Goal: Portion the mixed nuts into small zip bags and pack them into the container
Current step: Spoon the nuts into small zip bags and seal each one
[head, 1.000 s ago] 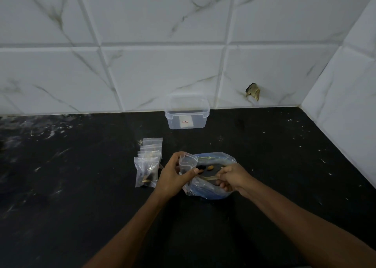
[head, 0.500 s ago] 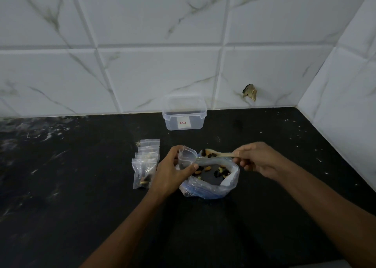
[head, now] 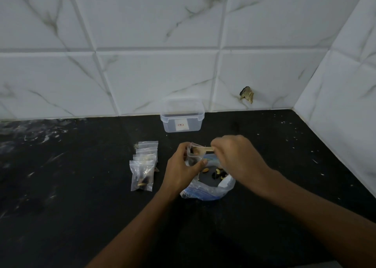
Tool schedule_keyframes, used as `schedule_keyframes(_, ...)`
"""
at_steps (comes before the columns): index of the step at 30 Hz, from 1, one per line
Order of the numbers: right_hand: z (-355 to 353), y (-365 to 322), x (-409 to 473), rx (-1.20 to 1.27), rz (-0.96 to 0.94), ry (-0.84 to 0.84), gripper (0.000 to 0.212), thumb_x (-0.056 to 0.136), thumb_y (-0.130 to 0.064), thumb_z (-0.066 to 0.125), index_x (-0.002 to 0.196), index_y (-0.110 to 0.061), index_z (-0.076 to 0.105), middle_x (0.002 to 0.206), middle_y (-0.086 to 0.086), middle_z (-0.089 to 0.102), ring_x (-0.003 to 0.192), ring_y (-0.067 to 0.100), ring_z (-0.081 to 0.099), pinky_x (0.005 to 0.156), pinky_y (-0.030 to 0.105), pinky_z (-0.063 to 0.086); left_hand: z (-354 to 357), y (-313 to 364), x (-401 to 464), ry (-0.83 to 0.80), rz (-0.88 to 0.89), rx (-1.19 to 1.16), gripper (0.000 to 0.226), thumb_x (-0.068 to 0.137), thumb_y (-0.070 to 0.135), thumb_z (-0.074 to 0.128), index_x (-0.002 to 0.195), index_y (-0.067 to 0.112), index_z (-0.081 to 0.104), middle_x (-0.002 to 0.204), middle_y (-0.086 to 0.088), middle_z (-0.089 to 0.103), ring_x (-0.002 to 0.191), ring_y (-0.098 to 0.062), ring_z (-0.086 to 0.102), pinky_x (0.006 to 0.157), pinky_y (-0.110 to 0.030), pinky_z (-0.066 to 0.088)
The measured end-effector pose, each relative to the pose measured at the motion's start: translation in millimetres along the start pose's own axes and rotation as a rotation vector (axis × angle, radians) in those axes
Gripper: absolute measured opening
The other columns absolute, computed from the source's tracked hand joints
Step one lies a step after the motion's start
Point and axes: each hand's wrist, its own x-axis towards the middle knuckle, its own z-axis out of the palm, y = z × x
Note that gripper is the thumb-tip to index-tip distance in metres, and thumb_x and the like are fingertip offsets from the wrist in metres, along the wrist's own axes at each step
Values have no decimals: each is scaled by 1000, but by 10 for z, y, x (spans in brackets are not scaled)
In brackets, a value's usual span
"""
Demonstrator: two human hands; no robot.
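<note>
Spoon [head: 203, 150] now tipped into small zip bag [head: 194, 156], both pinched by fingers [head: 204, 162].

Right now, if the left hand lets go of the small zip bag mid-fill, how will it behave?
Probably floppy: the small zip bag is thin clear film, its mouth open only where the left hand pinches it. It likely sags shut and tips, perhaps spilling nuts, since the spoon in the right hand is at its mouth. Likely light: the filled bags lie flat.
</note>
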Motion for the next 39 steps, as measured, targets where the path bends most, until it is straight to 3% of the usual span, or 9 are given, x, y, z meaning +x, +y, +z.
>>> schedule_keyframes(2,92,-40,-82,-110,-176,65,20,68,-4,79,71,-13,61,60,-2,51,46,10,41,45,12,20,11,1,-8,5,4,-24,42,82,29,76,113,34,49,100,18,65,92,14,59,73,-4,45)
schedule_keyframes(5,175,-39,-160,-139,-285,113,21,61,-2,81,70,-10,64,59,4,56,40,12,46,43,16,26,9,-17,-17,-1,4,-58,42,82,25,76,115,32,50,104,16,65,94,12,60,75,-3,45)
schedule_keyframes(11,-18,161,-99,162,49,269,8,88,-4,63,86,-8,70,68,4,64,56,13,58,55,29,51,-83,-112,-56,70,-21,-114,40,82,33,76,109,45,49,105,19,64,96,9,61,78,-18,51)
schedule_keyframes(16,264,501,-179,160,375,-18,19,94,-11,55,82,-15,69,62,-5,60,55,6,60,56,22,53,-195,-194,-108,97,-23,-134,37,84,31,75,111,41,51,104,15,67,94,3,65,74,-21,55)
schedule_keyframes(20,754,690,-189,26,500,-196,8,94,-19,58,92,-15,65,81,3,66,73,15,66,70,31,58,-191,-271,-135,86,-45,-156,36,85,30,73,112,41,51,107,12,66,97,-2,66,75,-22,56)
schedule_keyframes(23,977,666,-156,-14,492,-222,10,93,-19,59,99,-12,64,90,7,68,83,21,68,74,32,56,-171,-321,-123,62,-74,-159,36,85,30,72,110,43,51,109,12,66,99,-4,66,80,-27,58)
schedule_keyframes(29,1188,466,-143,170,460,-160,15,97,-17,51,94,-16,65,83,-3,65,72,7,62,67,24,55,-157,-402,-61,4,-128,-196,44,80,37,74,119,33,53,112,8,67,101,-7,67,85,-34,58)
schedule_keyframes(33,1273,359,-118,343,458,-180,23,96,-9,51,81,-11,67,74,4,66,67,14,65,67,36,58,-164,-422,-33,-18,-135,-184,47,82,35,73,123,29,52,115,7,65,103,-8,66,80,-28,58)
schedule_keyframes(39,1296,292,-42,661,730,-269,16,98,-8,50,96,-9,65,75,6,67,61,12,66,51,19,53,-176,-443,-32,-40,-133,-135,50,81,38,74,124,29,52,116,8,65,104,-6,66,88,-35,58)
